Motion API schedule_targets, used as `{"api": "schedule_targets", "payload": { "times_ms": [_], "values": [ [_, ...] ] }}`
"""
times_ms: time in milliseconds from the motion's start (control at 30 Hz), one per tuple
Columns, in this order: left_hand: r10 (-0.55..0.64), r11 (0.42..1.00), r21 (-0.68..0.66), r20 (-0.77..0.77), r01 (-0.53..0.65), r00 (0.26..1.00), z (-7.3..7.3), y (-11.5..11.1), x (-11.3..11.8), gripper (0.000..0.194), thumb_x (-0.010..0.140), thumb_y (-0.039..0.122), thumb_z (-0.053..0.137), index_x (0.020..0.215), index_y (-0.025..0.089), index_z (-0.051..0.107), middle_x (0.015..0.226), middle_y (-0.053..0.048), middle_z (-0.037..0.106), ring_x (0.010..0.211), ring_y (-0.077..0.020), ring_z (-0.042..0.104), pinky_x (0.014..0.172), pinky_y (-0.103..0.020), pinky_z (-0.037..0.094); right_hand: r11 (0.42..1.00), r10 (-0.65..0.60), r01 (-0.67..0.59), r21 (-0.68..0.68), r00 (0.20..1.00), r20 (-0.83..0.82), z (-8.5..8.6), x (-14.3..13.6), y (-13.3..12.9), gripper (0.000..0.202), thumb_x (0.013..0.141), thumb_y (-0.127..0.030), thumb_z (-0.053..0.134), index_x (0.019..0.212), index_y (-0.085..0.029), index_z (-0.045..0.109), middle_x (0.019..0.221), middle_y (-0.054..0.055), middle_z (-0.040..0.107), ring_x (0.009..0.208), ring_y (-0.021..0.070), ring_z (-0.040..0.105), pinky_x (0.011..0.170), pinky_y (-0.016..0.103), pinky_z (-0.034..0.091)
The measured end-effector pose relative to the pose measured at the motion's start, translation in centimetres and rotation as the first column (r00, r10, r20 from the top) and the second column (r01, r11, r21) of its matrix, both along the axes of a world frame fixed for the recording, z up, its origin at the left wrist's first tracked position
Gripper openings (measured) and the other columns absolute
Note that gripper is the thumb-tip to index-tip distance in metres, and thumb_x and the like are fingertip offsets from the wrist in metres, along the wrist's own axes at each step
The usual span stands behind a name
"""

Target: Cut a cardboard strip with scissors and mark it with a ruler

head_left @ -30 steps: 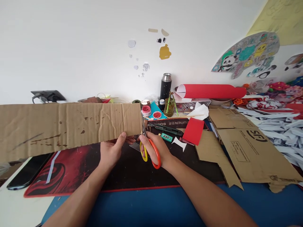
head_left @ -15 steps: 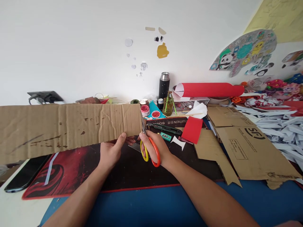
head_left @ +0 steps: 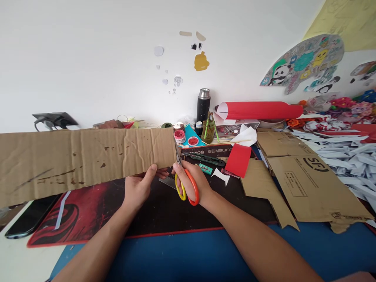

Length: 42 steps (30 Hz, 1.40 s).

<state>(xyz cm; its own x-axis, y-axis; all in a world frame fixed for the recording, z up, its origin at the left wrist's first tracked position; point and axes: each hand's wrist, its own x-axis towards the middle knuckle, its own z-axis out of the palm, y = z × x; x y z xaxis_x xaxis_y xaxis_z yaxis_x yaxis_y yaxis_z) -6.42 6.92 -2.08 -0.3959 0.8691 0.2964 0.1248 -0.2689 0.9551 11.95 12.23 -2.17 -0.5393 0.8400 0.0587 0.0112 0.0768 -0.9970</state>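
A long brown corrugated cardboard strip (head_left: 96, 160) stretches from the left edge to the middle of the view, creased and marked with dark stains. My left hand (head_left: 141, 186) pinches its lower edge near the right end, thumb in front and fingers behind. My right hand (head_left: 195, 182) is closed round scissors (head_left: 192, 192) with one orange-red and one yellow handle loop. The blades point up along the strip's right edge; whether they touch the cardboard is hard to tell.
A dark red-and-black mat (head_left: 164, 219) lies below. Flat cardboard (head_left: 317, 192), a red card (head_left: 238, 159) and a green cutter (head_left: 205, 158) are to the right. Behind stand a black flask (head_left: 203, 105) and paint pots (head_left: 179, 136). A phone (head_left: 31, 217) lies at left.
The scissor handles have drawn slightly closer together. Both hands and the strip keep nearly the same place.
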Motion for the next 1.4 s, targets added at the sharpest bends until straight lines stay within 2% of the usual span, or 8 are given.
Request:
{"api": "schedule_targets", "payload": {
  "times_ms": [167, 333, 433, 600, 733, 933, 1233, 1400],
  "values": [
    [-0.005, 1.000, -0.012, -0.001, 0.005, 1.000, -0.1, 0.1, 0.2, 0.046, 0.089, 0.065, 0.082, 0.079, 0.020, 0.078, 0.073, -0.009, 0.077, 0.067, -0.0268, 0.078, 0.069, -0.041, 0.071, 0.998, -0.014, 0.010, -0.060, 0.998, -0.057, 0.0, -0.1, -0.1, 0.058, 0.105, -0.078, 0.052, 0.089, -0.023, 0.064, 0.055, -0.006, 0.057, 0.037, 0.0128, 0.054, 0.038, 0.022, 0.043],
    [-0.006, 1.000, -0.015, 0.012, 0.006, 1.000, -0.4, 0.0, 0.4, 0.046, 0.089, 0.061, 0.084, 0.081, 0.017, 0.078, 0.075, -0.010, 0.079, 0.071, -0.0286, 0.080, 0.071, -0.043, 0.071, 0.992, -0.064, 0.057, -0.109, 0.996, -0.062, 0.7, -0.2, -0.3, 0.057, 0.102, -0.076, 0.057, 0.085, -0.022, 0.063, 0.051, -0.008, 0.051, 0.034, 0.0101, 0.048, 0.034, 0.020, 0.037],
    [0.005, 1.000, 0.008, 0.037, -0.005, 0.999, -0.3, 0.1, 0.1, 0.044, 0.090, 0.058, 0.083, 0.081, 0.015, 0.079, 0.075, -0.011, 0.079, 0.068, -0.0281, 0.080, 0.067, -0.041, 0.070, 0.988, -0.087, 0.073, -0.133, 0.991, -0.104, 1.2, -0.1, -0.3, 0.056, 0.100, -0.076, 0.060, 0.084, -0.022, 0.063, 0.050, -0.008, 0.051, 0.033, 0.0099, 0.047, 0.034, 0.019, 0.036],
    [0.061, 0.995, 0.076, 0.097, -0.069, 0.993, 0.1, 0.3, -0.9, 0.037, 0.091, 0.050, 0.084, 0.080, 0.015, 0.077, 0.074, -0.011, 0.079, 0.065, -0.0267, 0.079, 0.060, -0.036, 0.067, 0.965, -0.202, 0.158, -0.209, 0.957, -0.210, 1.7, 0.5, 1.1, 0.061, 0.095, -0.082, 0.061, 0.084, -0.022, 0.062, 0.048, -0.008, 0.051, 0.031, 0.0099, 0.046, 0.033, 0.020, 0.034],
    [0.056, 0.992, 0.102, 0.144, -0.071, 0.988, 0.6, 0.5, -1.1, 0.034, 0.088, 0.045, 0.085, 0.078, 0.015, 0.077, 0.073, -0.011, 0.080, 0.062, -0.0268, 0.079, 0.056, -0.035, 0.065, 0.965, -0.127, 0.062, -0.254, 0.960, -0.249, 1.6, 0.6, 1.8, 0.065, 0.089, -0.086, 0.064, 0.084, -0.021, 0.062, 0.046, -0.008, 0.053, 0.030, 0.0113, 0.047, 0.032, 0.022, 0.034],
    [0.028, 0.994, 0.097, 0.193, -0.048, 0.981, 1.2, 0.6, -1.3, 0.033, 0.086, 0.044, 0.083, 0.071, 0.015, 0.077, 0.070, -0.011, 0.079, 0.057, -0.0240, 0.077, 0.052, -0.031, 0.062, 0.958, 0.023, -0.096, -0.271, 0.965, -0.261, 1.3, 0.1, 0.9, 0.069, 0.089, -0.088, 0.065, 0.094, -0.019, 0.066, 0.051, -0.003, 0.063, 0.043, 0.0176, 0.066, 0.040, 0.022, 0.043],
    [0.008, 0.998, 0.067, 0.133, -0.017, 0.991, 0.7, 0.0, -1.3, 0.035, 0.087, 0.049, 0.087, 0.074, 0.016, 0.080, 0.070, -0.010, 0.079, 0.060, -0.0246, 0.076, 0.055, -0.033, 0.064, 0.925, 0.081, -0.177, -0.336, 0.957, -0.280, 1.2, 0.1, 0.9, 0.077, 0.081, -0.093, 0.071, 0.104, -0.019, 0.067, 0.058, 0.000, 0.071, 0.045, 0.0179, 0.068, 0.046, 0.024, 0.051],
    [0.012, 0.998, 0.066, 0.084, -0.017, 0.996, 0.4, -0.1, -1.3, 0.037, 0.092, 0.051, 0.084, 0.079, 0.017, 0.081, 0.073, -0.010, 0.079, 0.064, -0.0247, 0.077, 0.063, -0.035, 0.066, 0.937, 0.069, -0.145, -0.317, 0.968, -0.241, 1.4, 0.0, 0.7, 0.076, 0.079, -0.093, 0.072, 0.099, -0.020, 0.067, 0.057, -0.001, 0.070, 0.046, 0.0177, 0.068, 0.046, 0.025, 0.051]
  ]
}}
